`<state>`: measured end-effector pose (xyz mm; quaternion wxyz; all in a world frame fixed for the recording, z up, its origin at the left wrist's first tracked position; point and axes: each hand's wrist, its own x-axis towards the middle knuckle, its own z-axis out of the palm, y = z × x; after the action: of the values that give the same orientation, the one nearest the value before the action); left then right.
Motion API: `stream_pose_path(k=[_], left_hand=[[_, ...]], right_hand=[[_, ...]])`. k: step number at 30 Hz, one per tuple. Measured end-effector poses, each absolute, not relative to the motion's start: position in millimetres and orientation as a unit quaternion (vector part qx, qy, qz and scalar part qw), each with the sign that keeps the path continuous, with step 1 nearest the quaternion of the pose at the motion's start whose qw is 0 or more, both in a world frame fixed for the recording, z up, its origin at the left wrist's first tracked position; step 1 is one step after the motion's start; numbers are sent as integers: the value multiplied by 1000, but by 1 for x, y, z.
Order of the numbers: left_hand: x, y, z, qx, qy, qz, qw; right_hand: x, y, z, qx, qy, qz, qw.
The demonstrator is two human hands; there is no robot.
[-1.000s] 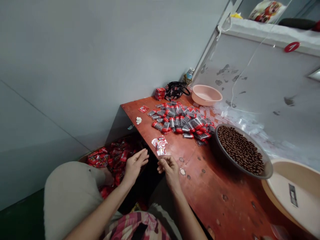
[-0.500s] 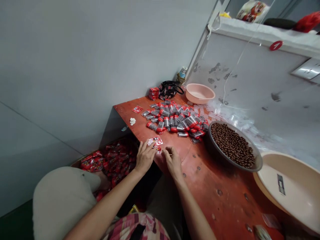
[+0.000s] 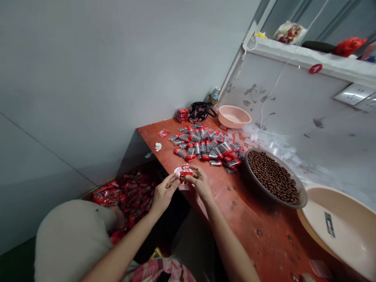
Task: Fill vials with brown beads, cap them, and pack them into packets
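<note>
Red-and-clear packet (image 3: 184, 176) pinched between our left hand (image 3: 165, 192) and right hand (image 3: 200, 182), both narrowed on it, over the edge of the red table (image 3: 258, 223), near a heap of red-and-silver packets (image 3: 205, 147)

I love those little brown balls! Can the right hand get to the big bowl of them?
Probably yes. The right hand is busy with a red packet, but nothing seems to stand between it and the grey bowl of brown balls. It would likely need to stretch.
</note>
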<state>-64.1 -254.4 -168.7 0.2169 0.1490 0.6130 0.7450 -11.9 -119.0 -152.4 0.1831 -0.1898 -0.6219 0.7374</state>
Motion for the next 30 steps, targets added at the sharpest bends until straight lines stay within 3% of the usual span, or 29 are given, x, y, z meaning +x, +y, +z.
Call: stream_pose_path(k=[4, 9, 12, 15, 21, 24, 27, 30], left_hand=[[-72, -256, -174, 139, 570, 732, 347], [-76, -259, -174, 70, 554, 747, 361], [-76, -262, -173, 25, 540, 761, 359], [-77, -265, -172, -21, 512, 781, 357], [-87, -270, -176, -111, 444, 818, 349], [-88, -268, -178, -155, 408, 830, 347], [-84, -262, -177, -170, 373, 843, 349], [-77, -255, -173, -157, 347, 857, 347]], right_hand=[[-29, -109, -146, -120, -769, 619, 105], [-63, -69, -131, -57, -967, 197, 154], [-82, -44, -129, -15, -991, 77, 111], [-91, -31, -132, -5, -988, 119, 98], [-56, -60, -134, -93, -958, 211, 172], [-14, -103, -140, -114, -922, 334, 162], [20, -147, -151, -155, -788, 585, 114], [33, -175, -159, -206, -728, 639, 139]])
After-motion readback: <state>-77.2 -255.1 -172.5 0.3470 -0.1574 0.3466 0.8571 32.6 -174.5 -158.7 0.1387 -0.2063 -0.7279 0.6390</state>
